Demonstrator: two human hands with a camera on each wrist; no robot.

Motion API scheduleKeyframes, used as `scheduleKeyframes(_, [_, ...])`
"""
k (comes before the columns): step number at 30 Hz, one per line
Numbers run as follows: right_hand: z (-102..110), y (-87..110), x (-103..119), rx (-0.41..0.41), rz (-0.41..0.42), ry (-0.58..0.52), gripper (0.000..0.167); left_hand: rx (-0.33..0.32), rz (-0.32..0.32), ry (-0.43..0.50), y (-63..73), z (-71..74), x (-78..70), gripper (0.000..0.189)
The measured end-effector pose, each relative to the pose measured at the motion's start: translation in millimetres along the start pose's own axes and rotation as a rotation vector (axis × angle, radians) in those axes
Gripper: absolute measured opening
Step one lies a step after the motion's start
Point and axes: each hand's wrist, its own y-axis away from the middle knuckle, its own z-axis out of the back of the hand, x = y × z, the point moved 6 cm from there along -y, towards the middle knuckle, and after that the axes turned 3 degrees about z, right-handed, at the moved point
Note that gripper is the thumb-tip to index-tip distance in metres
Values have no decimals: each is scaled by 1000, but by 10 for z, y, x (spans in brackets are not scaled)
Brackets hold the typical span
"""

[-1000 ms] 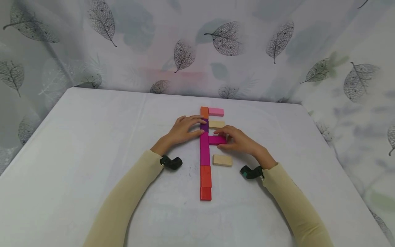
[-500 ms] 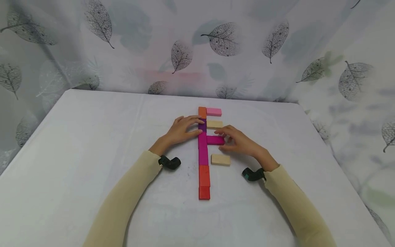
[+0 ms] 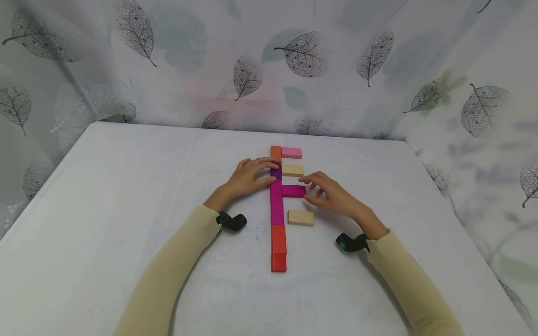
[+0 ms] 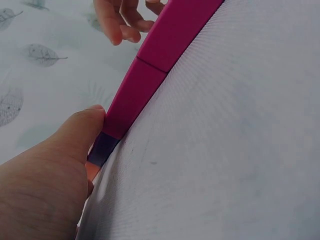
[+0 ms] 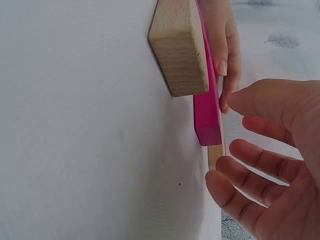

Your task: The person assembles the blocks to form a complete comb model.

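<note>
A line of coloured blocks runs away from me in the head view. From near to far it has a red block (image 3: pixel 278 262), an orange-red block (image 3: pixel 278 239), magenta blocks (image 3: pixel 276 207), a purple block (image 3: pixel 275 173) and an orange block (image 3: pixel 275 153). My left hand (image 3: pixel 248 178) rests its fingertips on the purple block, its thumb at the magenta end. To the right, a magenta side block (image 3: pixel 293 191) lies against the line. Just off that block's outer end, my right hand (image 3: pixel 334 195) hovers with loosely bent fingers, holding nothing. In the right wrist view a gap shows between its fingers (image 5: pixel 240 180) and the block.
A pink block (image 3: pixel 291 152) and a plain wooden block (image 3: pixel 292 170) also stick out rightward from the line. Closer to me, another wooden block (image 3: pixel 300 217) lies slightly apart from it. The white table (image 3: pixel 147 186) ends at a leaf-patterned curtain (image 3: pixel 193 60).
My right hand has let go of the magenta side block and drawn back to the right, its fingers spreading a little. My left hand stays on the line.
</note>
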Motion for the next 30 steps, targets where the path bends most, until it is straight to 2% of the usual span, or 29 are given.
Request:
scheduleKeyframes(8, [3,88,30,-11,-18,-9,47,0,-3,8,-1,8,-10,41])
scheduleKeyframes(14, [10,135,30,-36,-3,-29,35,3,-8,7,0,5,-16,41])
scheduleKeyframes(21, [-31,148,69,68,48,-61,21,3,-3,-11,-18,6,13,41])
scheduleKeyframes(30, [-92,164,100,145,44,-100,23,7,5,-5,-11,0,17,42])
